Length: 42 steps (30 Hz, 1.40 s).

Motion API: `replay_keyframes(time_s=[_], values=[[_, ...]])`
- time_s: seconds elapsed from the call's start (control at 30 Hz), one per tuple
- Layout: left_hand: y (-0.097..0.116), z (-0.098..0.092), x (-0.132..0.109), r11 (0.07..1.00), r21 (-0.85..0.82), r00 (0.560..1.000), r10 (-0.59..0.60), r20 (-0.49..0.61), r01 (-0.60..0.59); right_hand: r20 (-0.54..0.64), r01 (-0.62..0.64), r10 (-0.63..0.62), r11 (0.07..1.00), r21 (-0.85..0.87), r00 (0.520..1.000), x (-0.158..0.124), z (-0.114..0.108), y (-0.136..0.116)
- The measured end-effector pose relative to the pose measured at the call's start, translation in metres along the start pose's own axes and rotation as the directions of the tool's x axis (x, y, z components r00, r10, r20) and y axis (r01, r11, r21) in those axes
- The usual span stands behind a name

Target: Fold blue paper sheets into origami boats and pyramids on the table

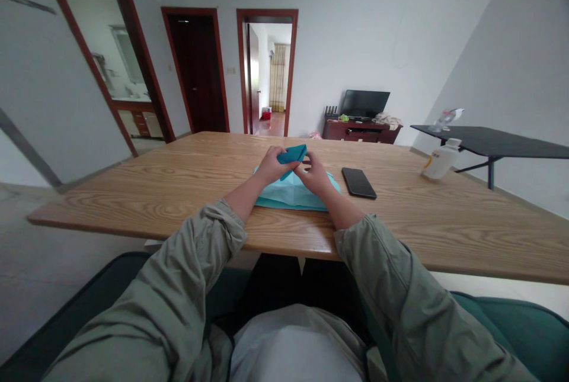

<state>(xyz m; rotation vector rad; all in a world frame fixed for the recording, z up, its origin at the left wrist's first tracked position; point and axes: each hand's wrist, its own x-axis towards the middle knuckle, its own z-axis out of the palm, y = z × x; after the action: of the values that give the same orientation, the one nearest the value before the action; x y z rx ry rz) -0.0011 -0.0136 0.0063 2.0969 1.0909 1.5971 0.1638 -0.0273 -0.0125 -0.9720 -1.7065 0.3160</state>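
My left hand and my right hand meet above the middle of a wooden table. Between them, both pinch a folded teal sheet, likely paper or thin cloth, with its lower part partly hidden by my fingers. Under my wrists lies a paler blue folded sheet, its creases showing. Its near edge sits close to the table's front edge. A black smartphone lies face up just right of my right hand, not touching it.
A white plastic bottle lies at the table's right side. Beyond it stands a black side table. A television sits on a dark wood cabinet at the back. Doorways open behind the table.
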Motion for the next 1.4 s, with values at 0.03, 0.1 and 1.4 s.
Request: replay_keyframes(time_s=[0.03,0.1,1.4], values=[[0.001,-0.002,0.001,1.0,0.02,1.0,0.02,-0.011,-0.02,-0.038,0.005,-0.007,0.998,-0.056,0.999,0.001,-0.001,0.001],[0.0,-0.004,0.001,0.998,0.034,0.998,0.054,-0.024,-0.053,-0.099,-0.013,-0.003,0.988,-0.153,0.995,0.001,-0.002,0.002],[-0.001,0.001,-0.001,0.855,-0.358,0.924,-0.316,0.214,0.375,0.101,-0.402,0.418,0.739,0.54,0.903,0.0,-0.002,-0.014]])
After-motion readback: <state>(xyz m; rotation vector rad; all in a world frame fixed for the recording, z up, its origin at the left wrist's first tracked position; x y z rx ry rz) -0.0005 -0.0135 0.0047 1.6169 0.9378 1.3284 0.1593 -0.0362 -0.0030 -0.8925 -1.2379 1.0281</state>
